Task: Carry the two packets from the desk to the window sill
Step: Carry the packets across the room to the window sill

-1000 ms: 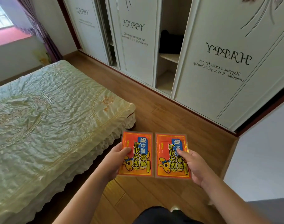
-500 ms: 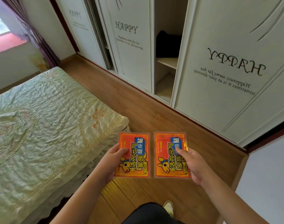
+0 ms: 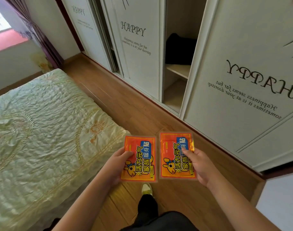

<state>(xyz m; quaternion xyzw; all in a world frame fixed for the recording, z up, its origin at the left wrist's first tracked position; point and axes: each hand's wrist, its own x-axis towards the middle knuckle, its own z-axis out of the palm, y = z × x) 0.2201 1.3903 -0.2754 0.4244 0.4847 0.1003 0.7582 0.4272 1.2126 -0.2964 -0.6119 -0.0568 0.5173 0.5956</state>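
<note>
Wooden plank flooring (image 3: 142,114) runs between a pale green quilted bed (image 3: 42,130) at 9 o'clock and white sliding wardrobe doors (image 3: 242,64) at 2 o'clock. Over it, 2 flat orange plastic packets lie side by side: left hand (image 3: 115,165) pinches the left packet (image 3: 140,158), right hand (image 3: 199,165) pinches the right packet (image 3: 175,155).

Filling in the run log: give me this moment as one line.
phase: carrying | left hand: holds left packet | right hand: holds right packet | window sill: ahead left, not reached
</note>
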